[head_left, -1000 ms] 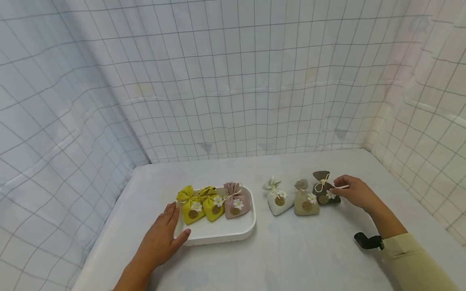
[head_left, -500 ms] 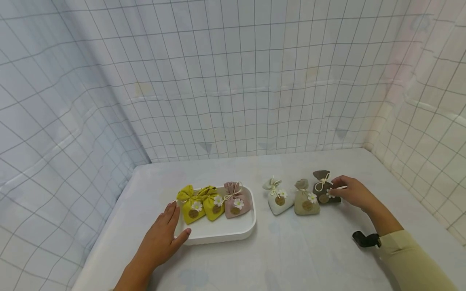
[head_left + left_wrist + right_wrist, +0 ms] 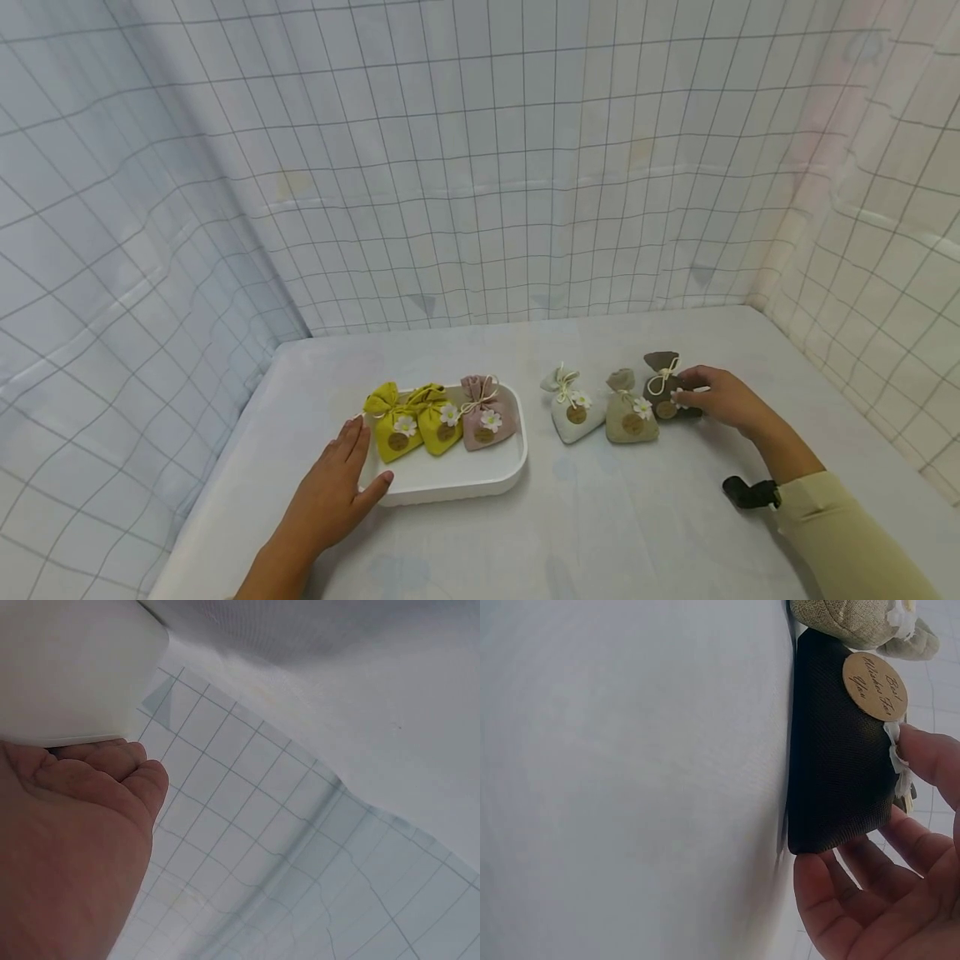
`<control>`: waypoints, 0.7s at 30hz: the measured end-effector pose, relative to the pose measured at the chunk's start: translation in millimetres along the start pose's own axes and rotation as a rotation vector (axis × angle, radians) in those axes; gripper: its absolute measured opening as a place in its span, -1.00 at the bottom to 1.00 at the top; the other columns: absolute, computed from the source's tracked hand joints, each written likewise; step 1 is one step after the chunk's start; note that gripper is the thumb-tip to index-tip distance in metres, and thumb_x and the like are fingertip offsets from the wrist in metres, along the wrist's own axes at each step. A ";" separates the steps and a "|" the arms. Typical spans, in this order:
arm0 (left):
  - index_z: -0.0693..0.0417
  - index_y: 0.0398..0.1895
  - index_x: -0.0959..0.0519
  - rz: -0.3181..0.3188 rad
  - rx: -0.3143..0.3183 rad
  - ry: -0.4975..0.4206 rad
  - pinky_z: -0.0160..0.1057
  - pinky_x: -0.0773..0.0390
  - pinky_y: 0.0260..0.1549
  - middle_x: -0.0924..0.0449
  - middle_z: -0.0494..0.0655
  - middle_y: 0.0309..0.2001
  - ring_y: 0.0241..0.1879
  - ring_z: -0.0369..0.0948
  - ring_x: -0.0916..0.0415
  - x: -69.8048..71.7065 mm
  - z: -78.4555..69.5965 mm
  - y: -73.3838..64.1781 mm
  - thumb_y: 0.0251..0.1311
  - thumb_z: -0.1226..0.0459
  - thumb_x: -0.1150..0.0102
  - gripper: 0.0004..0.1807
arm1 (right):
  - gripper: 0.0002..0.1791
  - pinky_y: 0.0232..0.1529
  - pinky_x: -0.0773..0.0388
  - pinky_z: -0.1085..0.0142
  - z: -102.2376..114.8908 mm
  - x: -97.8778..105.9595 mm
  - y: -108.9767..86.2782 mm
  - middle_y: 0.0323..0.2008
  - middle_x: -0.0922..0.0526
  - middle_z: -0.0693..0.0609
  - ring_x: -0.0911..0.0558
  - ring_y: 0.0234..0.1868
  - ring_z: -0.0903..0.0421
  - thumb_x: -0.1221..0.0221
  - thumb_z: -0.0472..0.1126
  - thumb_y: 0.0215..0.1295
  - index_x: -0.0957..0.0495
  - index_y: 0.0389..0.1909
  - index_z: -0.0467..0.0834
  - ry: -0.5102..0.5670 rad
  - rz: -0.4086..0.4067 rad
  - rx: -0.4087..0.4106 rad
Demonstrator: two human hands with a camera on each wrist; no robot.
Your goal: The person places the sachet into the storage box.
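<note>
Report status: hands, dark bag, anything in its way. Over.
Right hand on dark bag, thumb and fingers curled round it; bag on table. Left hand against tray. Beige bag close beside dark bag, possible snag.

I can make out only one text: the round tan label (image 3: 874, 686) on the dark brown pouch (image 3: 836, 757) in my right hand (image 3: 919, 900) reads "Best Wishes For You" in dark script, over three lines. This pouch lies toward the right edge of the desk (image 3: 600, 517). Beside it, the beige pouch (image 3: 622, 417) and the white pouch (image 3: 566, 429), and in the tray (image 3: 450, 487) the yellow pouches (image 3: 390, 404) nearer its left edge and the pink pouch (image 3: 476, 408) nearer its right, have round labels too small for me to read.
</note>
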State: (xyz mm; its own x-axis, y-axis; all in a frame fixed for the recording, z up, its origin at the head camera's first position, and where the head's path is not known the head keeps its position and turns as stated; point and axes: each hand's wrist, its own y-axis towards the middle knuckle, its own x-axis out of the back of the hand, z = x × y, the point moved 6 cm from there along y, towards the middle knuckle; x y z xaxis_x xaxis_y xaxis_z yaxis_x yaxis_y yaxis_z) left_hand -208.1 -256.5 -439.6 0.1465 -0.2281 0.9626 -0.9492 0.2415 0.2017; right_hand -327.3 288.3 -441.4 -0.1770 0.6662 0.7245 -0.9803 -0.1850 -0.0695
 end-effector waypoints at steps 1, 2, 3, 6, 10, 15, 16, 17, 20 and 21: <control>0.42 0.47 -0.14 0.001 0.000 0.001 0.21 -0.14 0.35 -0.01 0.28 0.51 0.47 0.18 -0.02 -0.2 0.2 0.1 0.38 -0.13 -0.07 -0.09 | -0.35 -0.03 -0.53 -0.11 0.3 0.0 -0.1 0.17 -0.45 -0.43 -0.47 0.14 -0.33 -0.23 0.00 0.37 -0.39 0.23 -0.44 0.001 -0.002 -0.002; 0.41 0.47 -0.14 0.000 0.001 0.001 0.22 -0.14 0.35 -0.01 0.28 0.51 0.47 0.18 -0.02 -0.3 0.4 0.1 0.37 -0.13 -0.07 -0.09 | -0.36 -0.03 -0.54 -0.11 0.5 0.1 0.1 0.17 -0.46 -0.42 -0.48 0.14 -0.32 -0.24 -0.01 0.37 -0.40 0.22 -0.44 0.001 -0.004 -0.003; 0.41 0.47 -0.13 0.001 0.002 0.001 0.22 -0.14 0.35 -0.01 0.28 0.51 0.47 0.18 -0.02 -0.5 0.5 0.2 0.37 -0.13 -0.07 -0.09 | -0.37 -0.02 -0.54 -0.10 0.1 0.1 0.4 0.17 -0.46 -0.42 -0.48 0.14 -0.32 -0.24 -0.02 0.37 -0.41 0.22 -0.43 0.001 -0.006 -0.004; 0.41 0.48 -0.13 0.004 0.005 0.000 0.22 -0.14 0.35 0.00 0.28 0.52 0.48 0.18 -0.01 -0.7 0.7 0.7 0.37 -0.14 -0.07 -0.09 | -0.38 -0.04 -0.54 -0.09 -0.9 -0.2 1.4 0.17 -0.47 -0.41 -0.48 0.13 -0.31 -0.24 -0.02 0.36 -0.41 0.21 -0.43 -0.001 -0.013 -0.006; 0.40 0.48 -0.12 0.009 0.009 0.000 0.21 -0.14 0.36 0.00 0.28 0.52 0.48 0.18 -0.01 -0.8 0.6 1.0 0.38 -0.14 -0.05 -0.09 | -0.39 -0.07 -0.56 -0.06 -0.8 -0.3 1.7 0.16 -0.48 -0.40 -0.50 0.11 -0.30 -0.25 -0.02 0.35 -0.43 0.20 -0.42 0.002 -0.024 -0.001; 0.41 0.48 -0.12 0.012 0.012 -0.005 0.21 -0.13 0.36 0.00 0.28 0.52 0.47 0.19 -0.01 -0.4 0.0 0.4 0.38 -0.14 -0.06 -0.09 | -0.41 -0.09 -0.57 -0.03 1.3 1.1 0.0 0.14 -0.50 -0.38 -0.51 0.09 -0.27 -0.26 -0.03 0.35 -0.45 0.19 -0.40 0.011 -0.033 0.009; 0.41 0.48 -0.12 0.012 0.013 -0.006 0.21 -0.13 0.36 0.00 0.28 0.52 0.47 0.19 -0.01 -0.2 -0.1 0.3 0.38 -0.13 -0.06 -0.09 | -0.41 -0.09 -0.57 -0.03 1.4 1.3 -0.2 0.14 -0.50 -0.38 -0.51 0.09 -0.27 -0.26 -0.03 0.35 -0.45 0.19 -0.40 0.013 -0.034 0.009; 0.41 0.48 -0.12 0.012 0.014 -0.005 0.21 -0.13 0.36 0.00 0.28 0.52 0.47 0.19 -0.02 -0.1 -0.3 0.2 0.38 -0.13 -0.06 -0.09 | -0.41 -0.08 -0.57 -0.03 1.5 1.5 -0.2 0.14 -0.50 -0.39 -0.52 0.09 -0.27 -0.26 -0.03 0.35 -0.45 0.19 -0.40 0.014 -0.035 0.009; 0.40 0.48 -0.12 0.016 0.019 -0.003 0.21 -0.13 0.36 0.00 0.28 0.52 0.47 0.19 -0.02 0.4 -0.6 0.2 0.38 -0.14 -0.06 -0.09 | -0.41 -0.08 -0.57 -0.03 1.1 1.9 -0.1 0.14 -0.50 -0.39 -0.52 0.09 -0.27 -0.26 -0.03 0.35 -0.45 0.19 -0.40 0.017 -0.038 0.008; 0.40 0.48 -0.12 0.017 0.020 -0.003 0.21 -0.13 0.36 0.00 0.28 0.52 0.47 0.19 -0.02 0.6 -0.7 0.2 0.38 -0.14 -0.05 -0.09 | -0.41 -0.08 -0.58 -0.04 0.9 2.0 0.1 0.14 -0.50 -0.40 -0.52 0.09 -0.28 -0.25 -0.03 0.35 -0.45 0.19 -0.40 0.017 -0.038 0.006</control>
State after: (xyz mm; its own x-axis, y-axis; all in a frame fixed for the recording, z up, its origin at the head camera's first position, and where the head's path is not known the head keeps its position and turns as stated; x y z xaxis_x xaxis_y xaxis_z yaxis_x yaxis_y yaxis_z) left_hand -208.0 -255.9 -438.9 0.1290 -0.2268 0.9654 -0.9570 0.2267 0.1811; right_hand -327.6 289.0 -439.3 -0.1407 0.6849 0.7149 -0.9858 -0.1636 -0.0374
